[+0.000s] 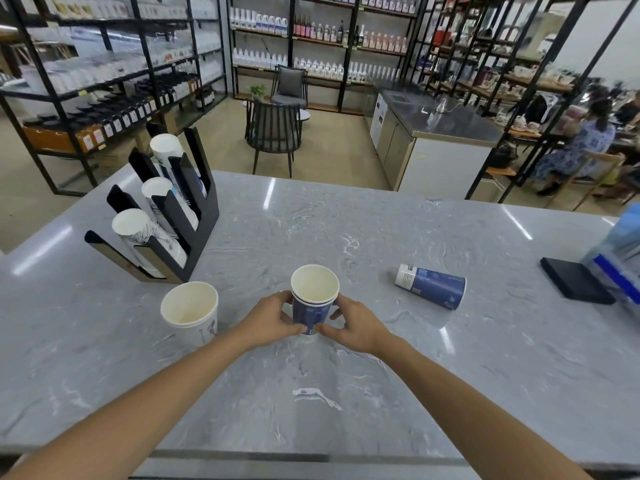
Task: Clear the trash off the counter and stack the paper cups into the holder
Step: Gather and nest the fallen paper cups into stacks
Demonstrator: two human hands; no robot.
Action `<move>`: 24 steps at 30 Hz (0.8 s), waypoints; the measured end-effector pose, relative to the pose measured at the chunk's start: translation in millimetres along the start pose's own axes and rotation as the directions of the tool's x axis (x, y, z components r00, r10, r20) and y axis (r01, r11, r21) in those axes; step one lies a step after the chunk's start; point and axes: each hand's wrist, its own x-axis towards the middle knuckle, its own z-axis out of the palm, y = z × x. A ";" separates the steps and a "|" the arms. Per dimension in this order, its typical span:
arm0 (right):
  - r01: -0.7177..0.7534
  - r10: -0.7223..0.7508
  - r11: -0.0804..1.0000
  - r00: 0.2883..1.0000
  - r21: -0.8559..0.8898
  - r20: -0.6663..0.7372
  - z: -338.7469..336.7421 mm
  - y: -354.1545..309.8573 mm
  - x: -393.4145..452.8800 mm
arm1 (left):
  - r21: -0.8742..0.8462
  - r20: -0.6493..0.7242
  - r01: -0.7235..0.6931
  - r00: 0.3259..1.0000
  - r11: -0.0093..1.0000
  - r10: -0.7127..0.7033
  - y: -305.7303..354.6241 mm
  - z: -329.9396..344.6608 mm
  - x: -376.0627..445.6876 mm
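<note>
A small stack of blue paper cups (313, 303) stands upright at the middle of the grey marble counter (346, 393). My left hand (272, 320) grips it from the left and my right hand (356, 323) grips it from the right, fingers curled round the lower part. To the left stands a stack of white paper cups (190, 311), untouched. Another blue cup (431, 285) lies on its side to the right. The black cup holder (194, 220) sits at the back left with three slanted rows of stacked cups in it.
A black flat pad (575, 280) and a blue-and-clear box (620, 251) sit at the counter's right edge. Beyond the counter are a black chair (273, 136), shelves of bottles, a steel worktop (446, 116) and seated people at the far right.
</note>
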 end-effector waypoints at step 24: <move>0.023 -0.018 0.988 0.999 0.153 -0.038 -14.0 33.1 -1.0 | -0.058 -0.036 -0.057 0.998 0.997 0.055 18.9 12.0 23.0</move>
